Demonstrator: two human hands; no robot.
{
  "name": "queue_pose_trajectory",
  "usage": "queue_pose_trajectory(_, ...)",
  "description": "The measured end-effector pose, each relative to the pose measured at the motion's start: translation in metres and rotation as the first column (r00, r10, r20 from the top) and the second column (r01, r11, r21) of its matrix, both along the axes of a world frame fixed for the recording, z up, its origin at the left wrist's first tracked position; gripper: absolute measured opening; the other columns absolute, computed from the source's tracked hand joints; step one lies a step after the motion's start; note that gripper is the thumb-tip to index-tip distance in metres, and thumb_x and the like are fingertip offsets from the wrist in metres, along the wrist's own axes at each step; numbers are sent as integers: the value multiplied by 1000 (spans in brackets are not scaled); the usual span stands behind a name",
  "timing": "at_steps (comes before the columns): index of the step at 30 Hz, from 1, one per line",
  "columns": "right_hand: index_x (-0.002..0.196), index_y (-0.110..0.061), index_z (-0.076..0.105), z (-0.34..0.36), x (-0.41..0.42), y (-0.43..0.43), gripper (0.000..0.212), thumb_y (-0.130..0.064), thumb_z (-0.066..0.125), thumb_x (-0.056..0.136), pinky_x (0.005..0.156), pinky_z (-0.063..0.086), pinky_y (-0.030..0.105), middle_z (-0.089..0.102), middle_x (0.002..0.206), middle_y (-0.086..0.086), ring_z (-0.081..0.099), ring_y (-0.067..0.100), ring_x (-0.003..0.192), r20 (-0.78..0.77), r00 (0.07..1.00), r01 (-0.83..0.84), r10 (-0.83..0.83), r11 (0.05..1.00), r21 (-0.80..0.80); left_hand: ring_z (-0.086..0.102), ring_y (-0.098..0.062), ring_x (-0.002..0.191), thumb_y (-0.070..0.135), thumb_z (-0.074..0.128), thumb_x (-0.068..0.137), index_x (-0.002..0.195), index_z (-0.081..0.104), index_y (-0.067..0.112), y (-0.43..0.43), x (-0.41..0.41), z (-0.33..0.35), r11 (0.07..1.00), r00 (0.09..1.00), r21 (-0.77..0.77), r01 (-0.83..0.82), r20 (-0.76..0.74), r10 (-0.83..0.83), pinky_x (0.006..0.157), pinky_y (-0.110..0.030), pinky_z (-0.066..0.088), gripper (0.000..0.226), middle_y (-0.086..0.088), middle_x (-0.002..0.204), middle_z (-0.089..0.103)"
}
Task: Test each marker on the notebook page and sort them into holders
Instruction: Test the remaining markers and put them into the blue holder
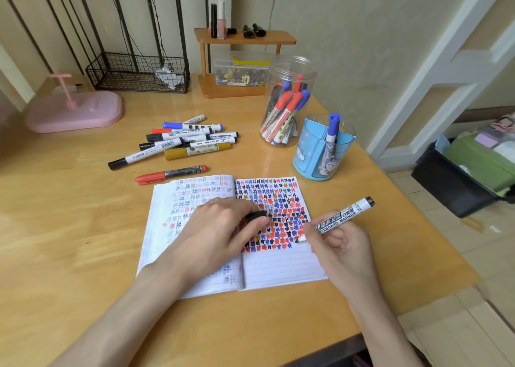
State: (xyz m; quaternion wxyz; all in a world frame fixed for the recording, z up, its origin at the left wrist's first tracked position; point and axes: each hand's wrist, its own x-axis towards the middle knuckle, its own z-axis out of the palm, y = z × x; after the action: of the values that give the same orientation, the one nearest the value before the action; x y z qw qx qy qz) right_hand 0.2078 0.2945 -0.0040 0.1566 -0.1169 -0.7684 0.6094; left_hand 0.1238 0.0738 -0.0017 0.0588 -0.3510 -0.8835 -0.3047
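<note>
— What are your hands doing?
— My right hand [338, 244] pinches the whiteboard marker [338, 219], with the tip on the notebook [278, 269], right page. My left hand [220, 227] rests across the spine and pinches the black cap [255, 216].
— What could go wrong?
— The tip is close to the page's margin, so a long stroke might run onto the table [69, 227]. If my left hand lifts, the page could shift and smear.
— And the sorting?
— The blue holder [312, 154] and the clear jar [284, 110] stand just beside each other near the table's right edge. I could pick the wrong one, or knock one off.
</note>
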Motion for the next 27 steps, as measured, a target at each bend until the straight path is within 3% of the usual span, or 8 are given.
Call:
queue_pose_trajectory(8,88,-17,69,-3,1,1,9,-11,74,93,56,48,21,70,65,2,64,13,60,21,999,-28,27,999,39,61,-12,82,58,42,106,107,66,33,-1,2,6,998,998,15,-58,-19,58,65,-28,38,34,16,90,67)
queue_pose_trajectory(13,86,-26,70,-5,1,2,15,-13,74,93,54,45,24,66,61,3,59,14,57,17,999,-30,29,998,48,59,-12,76,56,43,106,102,64,33,-1,3,7,998,998,6,-67,-18,67,62,-27,32,31,23,77,47)
queue_pose_trajectory(17,85,-23,70,-5,1,1,14,-13,74,93,52,42,22,65,60,4,55,11,54,10,999,-39,38,998,53,60,-12,77,57,43,106,105,66,33,-1,4,7,998,997,4,-68,-22,68,63,-27,33,33,17,83,60)
queue_pose_trajectory(21,88,-21,70,-5,2,2,10,-14,75,93,50,39,24,64,63,16,52,14,54,6,999,-49,48,995,82,61,-14,78,58,41,105,105,67,32,-1,4,7,998,997,1,-68,-22,68,62,-28,32,37,15,84,64)
queue_pose_trajectory(27,88,-20,69,-8,1,3,10,-14,74,93,51,42,22,64,59,5,54,10,54,17,1000,-26,25,995,93,62,-13,79,58,42,105,106,67,32,-2,3,7,998,997,-10,-67,-27,67,63,-28,35,37,13,87,67)
